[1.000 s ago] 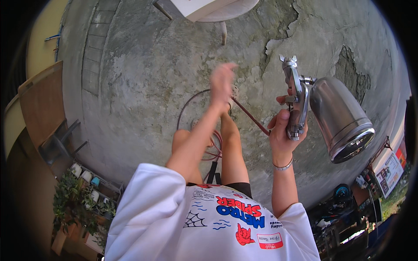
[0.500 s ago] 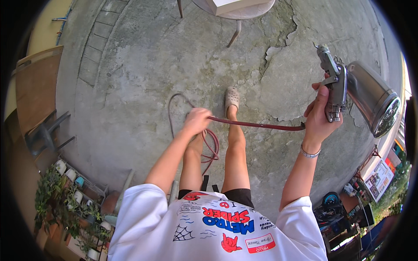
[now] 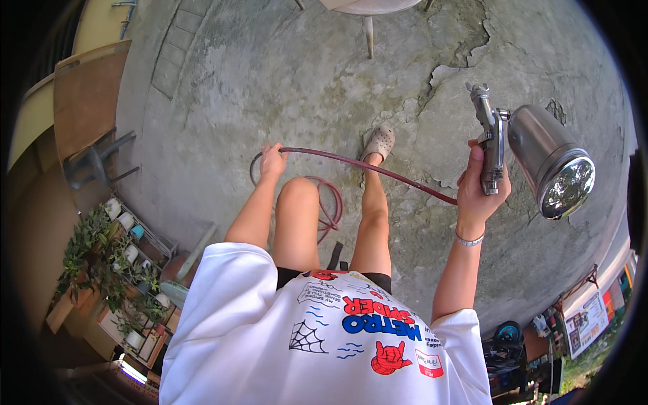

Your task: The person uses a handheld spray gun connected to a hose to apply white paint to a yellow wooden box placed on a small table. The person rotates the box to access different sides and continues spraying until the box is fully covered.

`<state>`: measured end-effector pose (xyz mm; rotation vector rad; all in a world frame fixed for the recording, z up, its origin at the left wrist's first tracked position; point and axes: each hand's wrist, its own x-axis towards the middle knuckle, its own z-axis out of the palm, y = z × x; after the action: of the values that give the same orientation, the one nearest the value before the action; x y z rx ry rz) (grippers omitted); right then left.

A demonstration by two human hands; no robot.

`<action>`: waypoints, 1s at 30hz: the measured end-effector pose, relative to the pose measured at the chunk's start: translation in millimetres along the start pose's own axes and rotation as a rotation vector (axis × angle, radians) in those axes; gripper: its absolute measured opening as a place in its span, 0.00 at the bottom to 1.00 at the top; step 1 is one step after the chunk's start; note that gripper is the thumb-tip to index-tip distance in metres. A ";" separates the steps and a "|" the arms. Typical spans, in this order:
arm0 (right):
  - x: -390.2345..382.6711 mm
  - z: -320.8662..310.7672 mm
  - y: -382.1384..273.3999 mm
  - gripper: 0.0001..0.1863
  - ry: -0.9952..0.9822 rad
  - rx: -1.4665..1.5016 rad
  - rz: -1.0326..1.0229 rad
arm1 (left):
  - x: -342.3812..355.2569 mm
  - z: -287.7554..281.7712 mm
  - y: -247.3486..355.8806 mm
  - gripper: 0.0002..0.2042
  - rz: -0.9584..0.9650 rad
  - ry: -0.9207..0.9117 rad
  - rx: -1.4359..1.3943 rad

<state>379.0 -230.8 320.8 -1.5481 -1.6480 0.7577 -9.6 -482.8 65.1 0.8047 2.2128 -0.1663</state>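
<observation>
In my right hand (image 3: 480,189) is a metal spray gun (image 3: 493,138), its handle gripped with my fingers wrapped round it. A shiny silver paint cup (image 3: 550,158) is fixed to the gun's side and tilts toward the lower right. My left hand (image 3: 273,160) is closed around a dark red air hose (image 3: 364,164), out to the left of my raised knee. Between the two hands the hose hangs in a shallow curve, running to the underside of my right hand. Loose coils of it (image 3: 329,209) hang or lie beside my left leg.
Cracked, peeling concrete floor (image 3: 270,81) spreads ahead. A round table (image 3: 378,7) stands at the far edge. Potted plants (image 3: 101,256) and a dark metal stand (image 3: 101,162) are on the left; a brown board (image 3: 91,101) leans behind. Assorted dark items (image 3: 513,358) sit lower right.
My left hand has moved left and away from me, drawing the hose longer between my hands. My left knee is lifted higher. The spray gun has shifted slightly left, and the view has turned.
</observation>
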 end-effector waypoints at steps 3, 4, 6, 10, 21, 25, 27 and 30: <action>3.9 -12.6 8.7 0.11 0.002 -0.025 -0.058 | 12.6 4.4 15.1 0.10 0.122 0.118 0.095; 4.4 -16.6 12.5 0.11 0.012 -0.026 -0.052 | 19.2 6.8 26.0 0.09 0.169 0.191 0.124; 7.6 -23.0 24.0 0.12 0.031 -0.049 -0.032 | 26.1 -2.1 41.3 0.07 0.294 0.351 -0.081; 12.4 -21.3 38.5 0.15 0.085 -0.003 0.098 | 22.7 -35.6 95.2 0.06 0.320 0.621 -0.287; 83.0 71.8 97.5 0.16 0.190 0.008 0.073 | 130.5 -17.8 118.9 0.11 0.575 0.980 -0.286; 79.4 108.6 109.2 0.17 0.057 0.030 -0.007 | 171.2 -27.4 97.8 0.14 0.580 1.052 -0.362; 80.4 119.7 113.4 0.19 0.063 0.048 -0.016 | 182.7 -42.9 112.5 0.13 0.677 1.184 -0.493; 85.2 128.7 129.7 0.19 0.171 0.030 -0.034 | 190.9 -53.3 126.2 0.12 0.748 1.301 -0.473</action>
<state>344.3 -125.0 152.8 -1.5160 -1.5270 0.6115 -65.0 -269.1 -15.2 1.6415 2.5854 1.5705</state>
